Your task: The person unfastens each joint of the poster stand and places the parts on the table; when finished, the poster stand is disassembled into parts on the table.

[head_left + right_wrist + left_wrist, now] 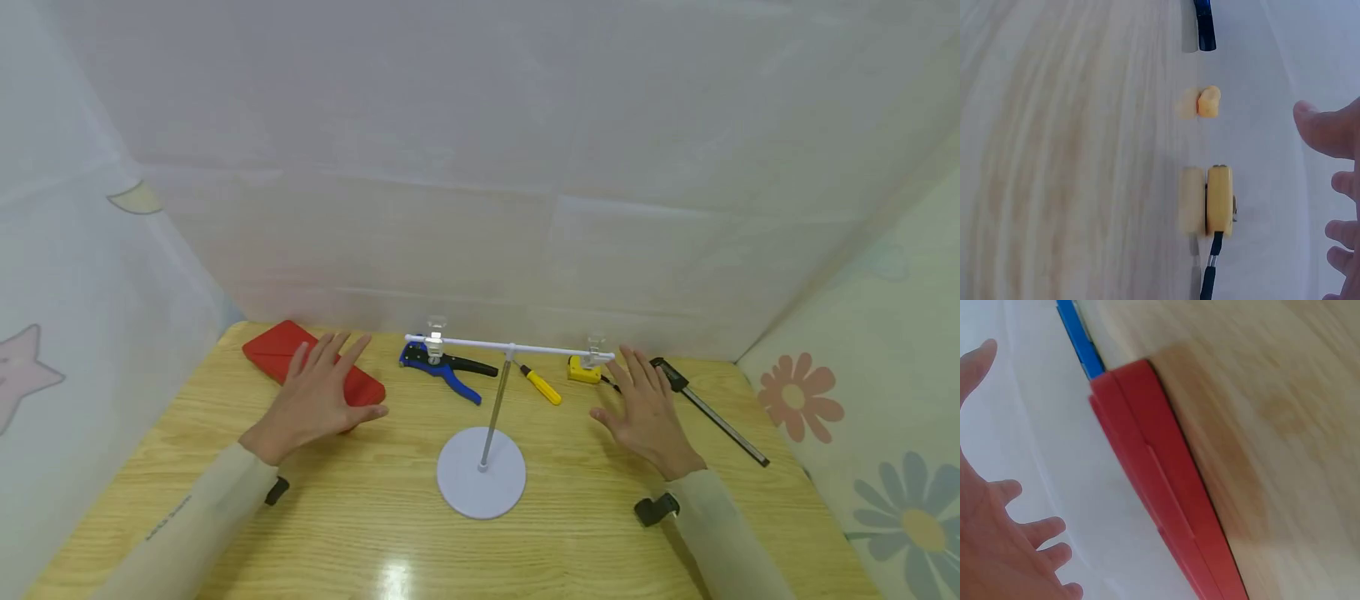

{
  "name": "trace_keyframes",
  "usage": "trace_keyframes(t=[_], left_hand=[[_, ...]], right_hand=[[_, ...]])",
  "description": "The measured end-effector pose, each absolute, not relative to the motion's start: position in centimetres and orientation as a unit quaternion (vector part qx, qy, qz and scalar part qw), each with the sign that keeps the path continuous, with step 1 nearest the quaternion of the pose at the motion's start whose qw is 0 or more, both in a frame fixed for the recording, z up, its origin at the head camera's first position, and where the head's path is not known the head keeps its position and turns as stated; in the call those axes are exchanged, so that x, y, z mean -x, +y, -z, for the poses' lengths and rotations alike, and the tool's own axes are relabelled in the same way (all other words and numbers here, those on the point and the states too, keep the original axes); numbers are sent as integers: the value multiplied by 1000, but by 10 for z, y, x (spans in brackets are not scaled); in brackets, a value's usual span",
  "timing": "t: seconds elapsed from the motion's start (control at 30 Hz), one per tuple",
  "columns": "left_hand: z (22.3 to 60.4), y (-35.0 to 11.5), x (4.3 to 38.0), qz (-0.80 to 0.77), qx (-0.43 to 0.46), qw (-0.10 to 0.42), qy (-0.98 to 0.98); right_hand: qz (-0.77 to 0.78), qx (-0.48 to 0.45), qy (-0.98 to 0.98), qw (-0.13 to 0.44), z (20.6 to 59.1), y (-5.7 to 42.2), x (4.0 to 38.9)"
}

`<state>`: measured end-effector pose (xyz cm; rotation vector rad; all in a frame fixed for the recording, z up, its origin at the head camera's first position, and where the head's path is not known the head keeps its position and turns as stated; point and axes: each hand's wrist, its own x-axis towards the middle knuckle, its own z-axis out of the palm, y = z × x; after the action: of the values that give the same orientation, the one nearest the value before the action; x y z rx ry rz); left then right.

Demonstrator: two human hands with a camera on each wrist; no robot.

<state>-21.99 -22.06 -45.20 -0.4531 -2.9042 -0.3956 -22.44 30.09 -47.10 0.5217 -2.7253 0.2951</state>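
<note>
My left hand [311, 408] is held over a red case [277, 348], its fingers spread and nothing in its grasp. In the left wrist view that hand [1000, 544] shows apart from the case [1163, 469]. My right hand [647, 412] is spread too and holds nothing. It hovers between a yellow tape measure [582, 370] with a black strap and a black-headed caliper [720, 422]. The right wrist view shows the tape measure [1219, 203] on the table, with the thumb and fingertips [1329, 131] at the right edge.
Between my hands stands a white stand [482, 492] with a thin post, a crossbar [480, 343] and clear clips. Behind it lie blue-and-black wire strippers [459, 385] and a yellow screwdriver [544, 387]. Pale cloth [480, 242] walls the wooden table [360, 517] at the back and sides.
</note>
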Motion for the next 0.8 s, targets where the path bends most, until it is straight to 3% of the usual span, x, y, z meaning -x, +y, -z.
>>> trace_keyframes(t=[0.43,0.8], left_hand=[[433,-206,217,185,166,77,-966],[413,-190,214,215,191,90,-954]], right_hand=[[-250,-227,-914,225,459,283,223],[-338,-224,-893,196,435,260,209]])
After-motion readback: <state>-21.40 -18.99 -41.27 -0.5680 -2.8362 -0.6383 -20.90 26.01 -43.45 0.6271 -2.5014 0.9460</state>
